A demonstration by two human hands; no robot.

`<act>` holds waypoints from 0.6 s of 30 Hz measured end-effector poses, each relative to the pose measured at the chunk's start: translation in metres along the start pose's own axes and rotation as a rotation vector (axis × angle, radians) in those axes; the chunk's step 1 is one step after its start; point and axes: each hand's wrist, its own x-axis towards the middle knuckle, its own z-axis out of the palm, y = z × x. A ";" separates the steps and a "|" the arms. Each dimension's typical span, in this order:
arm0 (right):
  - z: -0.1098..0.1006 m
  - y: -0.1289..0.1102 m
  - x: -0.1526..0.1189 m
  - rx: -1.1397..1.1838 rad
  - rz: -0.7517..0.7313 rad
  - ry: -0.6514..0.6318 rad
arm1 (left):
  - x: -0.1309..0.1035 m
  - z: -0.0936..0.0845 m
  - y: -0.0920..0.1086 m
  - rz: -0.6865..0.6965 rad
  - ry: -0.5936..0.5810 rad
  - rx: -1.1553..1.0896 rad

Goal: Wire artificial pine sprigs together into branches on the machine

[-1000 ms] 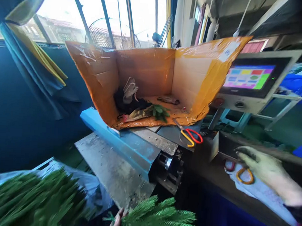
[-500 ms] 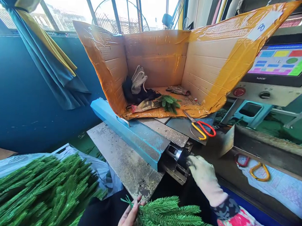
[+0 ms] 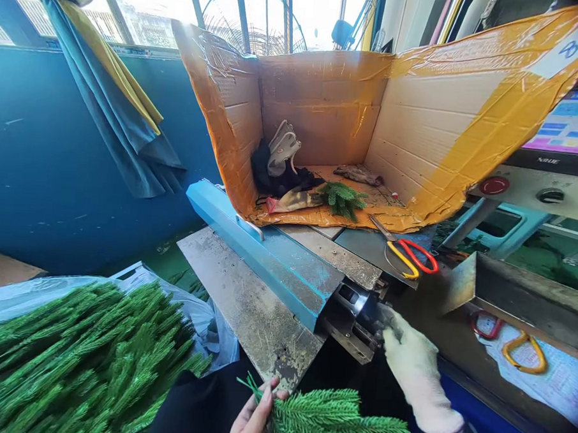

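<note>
My left hand (image 3: 256,412), bare, pinches the stem end of an artificial pine branch (image 3: 335,417) low in the view. The green needles fan out to the right of the fingers, and thin stem tips stick out on the left. My right hand (image 3: 411,359) wears a pale glove with darkened fingertips. Its fingers are bent against the dark end of the machine's metal head (image 3: 355,302); whatever they hold there is hidden. Just left of that hand runs the machine's blue cover (image 3: 263,254), with a worn metal plate (image 3: 247,297) along its near side.
Behind the cover stands a taped cardboard box (image 3: 322,109) holding cloths and a small pine sprig (image 3: 342,200). Scissors (image 3: 407,250) lie at its front edge. A pile of pine branches (image 3: 86,354) fills the lower left. At right are a metal trough (image 3: 520,297) and a control panel (image 3: 520,182).
The view has swung left, so the surroundings appear farther right. My right hand stays at the metal head, its fingers a little farther along it. My left hand still holds the pine branch.
</note>
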 end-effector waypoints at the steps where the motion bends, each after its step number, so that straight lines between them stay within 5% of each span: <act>1: -0.003 0.001 -0.001 0.006 0.008 0.004 | 0.001 -0.001 0.000 0.003 -0.014 -0.011; 8: -0.017 0.011 -0.010 0.011 0.042 -0.026 | 0.009 0.001 0.000 -0.022 -0.094 -0.032; 18: -0.001 0.002 -0.005 0.041 -0.005 -0.012 | -0.007 0.019 0.005 0.005 -0.083 -0.062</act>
